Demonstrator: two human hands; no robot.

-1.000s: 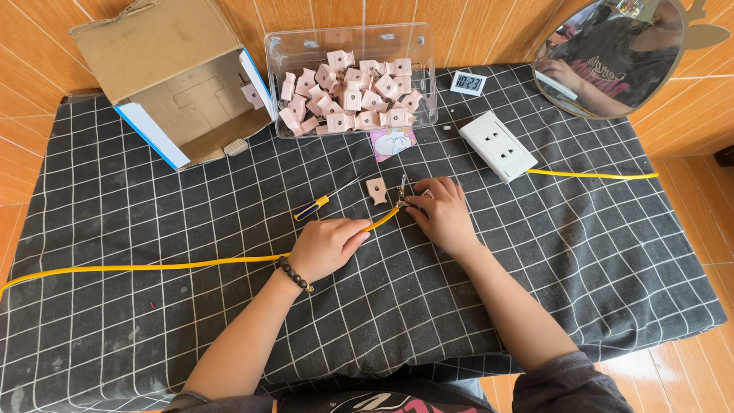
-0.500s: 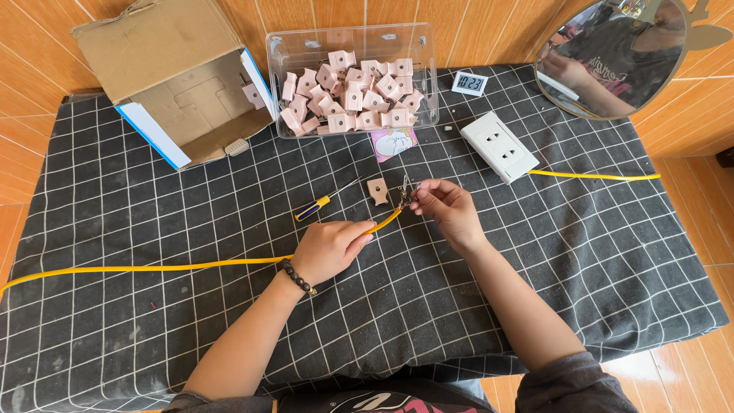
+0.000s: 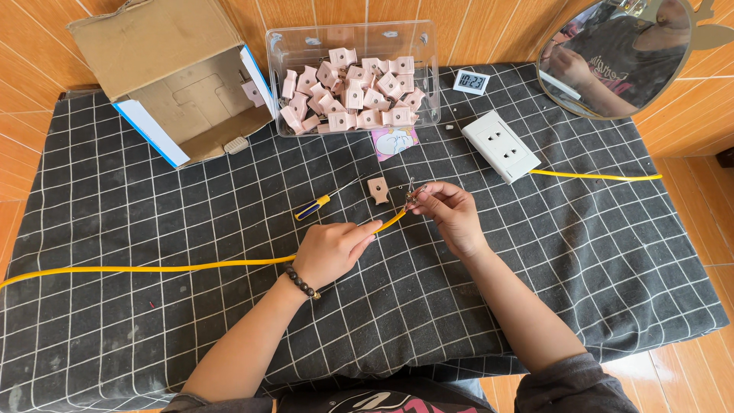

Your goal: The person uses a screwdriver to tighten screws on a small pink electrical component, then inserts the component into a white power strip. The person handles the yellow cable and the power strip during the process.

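Left hand (image 3: 330, 251) grips yellow cable (image 3: 153, 268) near its end, right hand (image 3: 451, 214) pinches the bare wire tips (image 3: 413, 195); pink plug part (image 3: 378, 189) and screwdriver (image 3: 315, 206) just beside on counter (image 3: 612, 252)

Two hands, left (image 3: 330, 251) and right (image 3: 451, 216), one yellow cable (image 3: 153, 268), one screwdriver (image 3: 315, 206), one loose pink plug (image 3: 378, 189), one white socket (image 3: 501, 145), one cardboard box (image 3: 164, 76), one clear bin (image 3: 352, 34) of many pink plugs, uncounted, one mirror (image 3: 612, 53), one small clock (image 3: 471, 81).

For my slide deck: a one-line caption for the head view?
Left hand pins a yellow cable on checked cloth while right hand pinches its bare end.
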